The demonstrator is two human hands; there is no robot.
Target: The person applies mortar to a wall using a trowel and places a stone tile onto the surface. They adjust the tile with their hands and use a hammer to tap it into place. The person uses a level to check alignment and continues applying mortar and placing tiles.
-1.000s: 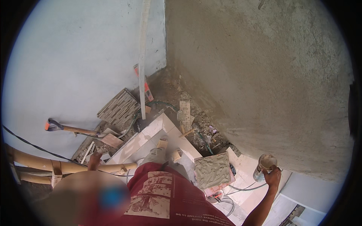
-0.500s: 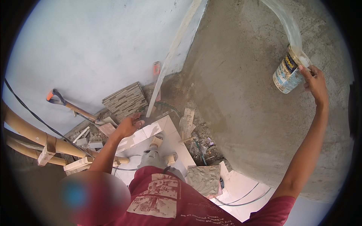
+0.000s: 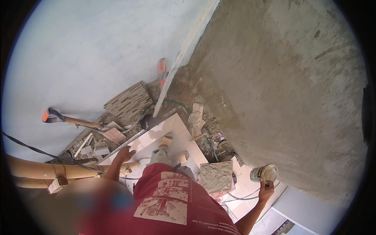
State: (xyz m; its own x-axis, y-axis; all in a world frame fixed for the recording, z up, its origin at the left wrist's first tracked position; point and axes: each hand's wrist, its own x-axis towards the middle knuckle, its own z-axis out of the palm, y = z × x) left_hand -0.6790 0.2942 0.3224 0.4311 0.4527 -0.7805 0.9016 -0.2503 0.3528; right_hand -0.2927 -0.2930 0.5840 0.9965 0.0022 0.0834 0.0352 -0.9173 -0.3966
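A small plastic bucket [image 3: 256,174] with a worn label hangs tilted at the right, its mouth facing up toward me. My right hand [image 3: 266,190] grips it by the rim. Beside it rises the grey cement-plastered wall [image 3: 290,98], which carries darker damp streaks. My left hand [image 3: 124,154] is low at the left with nothing in it, its fingers loosely apart above the edge of the pale floor tiles [image 3: 148,138].
A mortar-covered square board [image 3: 216,177] lies right of my legs. A long straight bar [image 3: 174,80] leans in the corner. Stacked textured tiles [image 3: 129,101], an orange-gripped shovel [image 3: 72,120], rubble [image 3: 213,141], a hose and thick bamboo poles [image 3: 39,167] surround the tiled floor.
The water that was flying from the bucket onto the wall is gone from view. My right hand has come down and inward with the bucket; my left hand has lowered slightly.
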